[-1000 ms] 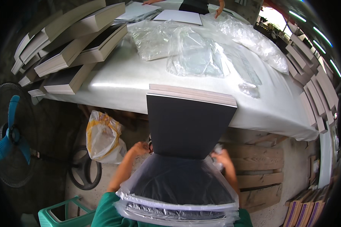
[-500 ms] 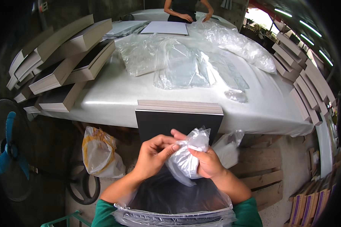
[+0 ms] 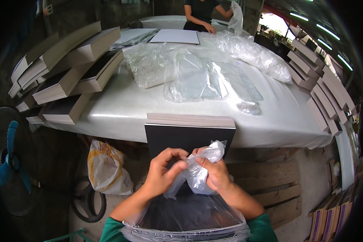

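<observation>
My right hand point(image 3: 217, 174) is closed round a crumpled clear plastic bag point(image 3: 198, 174), the thumb pressed on top of it. At the bag's left side my left hand point(image 3: 163, 171) has thumb and fingers curled toward each other, pinching at the plastic's edge. Below both hands, against my body, lies a dark flat block wrapped in clear plastic point(image 3: 185, 213). Just beyond the hands a thick black-faced stack of boards point(image 3: 189, 135) leans upright at the table's front edge, its pale layered edge on top. My hands hide its lower part.
On the white-covered table point(image 3: 121, 99) lie flat clear bags point(image 3: 193, 76) and a bulging bag of plastic point(image 3: 254, 56). Thick black stacks point(image 3: 64, 86) rise left, more stacks point(image 3: 322, 92) right. A co-worker point(image 3: 201, 14) stands behind. Below are a white sack point(image 3: 109, 167) and a fan point(image 3: 12, 157).
My hands and the crumpled bag have shifted slightly, and the loose plastic that stuck out right of my right hand no longer shows. The co-worker now holds up a clear plastic bag.
</observation>
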Available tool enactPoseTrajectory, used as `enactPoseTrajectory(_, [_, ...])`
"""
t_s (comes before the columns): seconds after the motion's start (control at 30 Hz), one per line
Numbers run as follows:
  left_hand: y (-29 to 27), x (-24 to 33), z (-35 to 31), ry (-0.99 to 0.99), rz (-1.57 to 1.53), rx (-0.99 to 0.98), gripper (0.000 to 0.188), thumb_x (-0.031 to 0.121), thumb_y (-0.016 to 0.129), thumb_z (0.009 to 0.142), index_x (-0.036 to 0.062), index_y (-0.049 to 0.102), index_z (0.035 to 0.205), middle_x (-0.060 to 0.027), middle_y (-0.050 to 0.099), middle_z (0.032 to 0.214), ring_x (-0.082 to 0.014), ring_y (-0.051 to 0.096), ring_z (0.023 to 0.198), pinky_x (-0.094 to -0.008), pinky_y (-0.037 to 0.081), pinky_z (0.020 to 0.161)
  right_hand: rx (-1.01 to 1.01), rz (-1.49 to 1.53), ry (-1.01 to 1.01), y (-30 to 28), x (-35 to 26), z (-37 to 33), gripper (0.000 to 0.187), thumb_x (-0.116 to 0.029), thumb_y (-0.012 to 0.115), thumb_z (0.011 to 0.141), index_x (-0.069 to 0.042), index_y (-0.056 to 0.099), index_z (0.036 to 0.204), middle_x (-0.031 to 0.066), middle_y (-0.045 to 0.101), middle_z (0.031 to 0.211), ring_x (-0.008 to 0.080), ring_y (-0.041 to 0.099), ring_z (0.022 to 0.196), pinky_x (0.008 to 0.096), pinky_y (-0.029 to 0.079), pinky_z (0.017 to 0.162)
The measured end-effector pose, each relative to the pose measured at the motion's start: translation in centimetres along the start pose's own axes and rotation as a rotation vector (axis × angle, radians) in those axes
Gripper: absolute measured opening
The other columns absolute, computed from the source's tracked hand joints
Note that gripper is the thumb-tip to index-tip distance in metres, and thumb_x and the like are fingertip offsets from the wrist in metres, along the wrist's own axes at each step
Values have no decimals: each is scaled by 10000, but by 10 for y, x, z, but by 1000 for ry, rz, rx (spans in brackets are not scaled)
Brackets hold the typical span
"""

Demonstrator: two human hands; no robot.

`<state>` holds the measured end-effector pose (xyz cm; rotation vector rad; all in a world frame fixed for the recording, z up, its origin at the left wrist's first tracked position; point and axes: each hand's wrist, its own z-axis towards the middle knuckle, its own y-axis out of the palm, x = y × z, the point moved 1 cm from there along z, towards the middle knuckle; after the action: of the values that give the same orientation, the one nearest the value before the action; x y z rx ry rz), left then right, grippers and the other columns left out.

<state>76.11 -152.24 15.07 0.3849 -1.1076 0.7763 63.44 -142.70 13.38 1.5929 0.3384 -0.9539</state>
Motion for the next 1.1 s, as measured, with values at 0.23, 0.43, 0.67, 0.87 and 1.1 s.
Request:
enactPoseTrajectory(0.23, [-6, -7, -3, -95, 81, 37, 75, 86, 667, 742, 24, 630, 760, -50, 617, 682, -146, 536, 585, -262, 397, 618, -35, -3, 169, 7, -6, 0, 195, -74, 629, 793, -33, 533, 958, 34, 572, 885, 104, 553, 800, 254, 442, 702])
enactPoseTrajectory(0.43, [3, 4, -3, -67, 7, -3, 109, 118, 671, 746, 19, 624, 750, -45, 603, 666, -150, 551, 622, -263, 395, 647, -30, -66, 15, -7, -1, 3, 161, -135, 642, 795, -37, 561, 894, 17, 577, 811, 99, 552, 764, 255, 442, 675])
enactPoseTrajectory(0.67, [-1, 2, 4, 225, 407, 28, 223, 157, 553, 853, 29, 594, 676, -77, 648, 783, -102, 567, 708, -286, 407, 717, -102, 1, 30, -13, 5, 1, 228, -212, 652, 782, -39, 561, 900, 17, 568, 803, 99, 534, 742, 229, 412, 676])
enactPoseTrajectory(0.87, [-19, -11, 2, -327, -545, -95, 236, 254, 503, 884, 43, 561, 794, -73, 604, 724, -162, 566, 749, -325, 440, 718, -338, -635, 90, -35, -18, -11, 166, -144, 596, 770, -43, 551, 894, 34, 556, 710, 131, 534, 624, 260, 428, 595])
enactPoseTrajectory(1.1, [-28, -15, -4, -109, -401, -781, 247, 265, 572, 837, 18, 591, 838, -89, 596, 808, -195, 568, 822, -342, 419, 792, -220, -359, 10, -57, -64, -27, 111, -137, 574, 826, -105, 497, 753, 12, 532, 658, 106, 509, 509, 261, 406, 453])
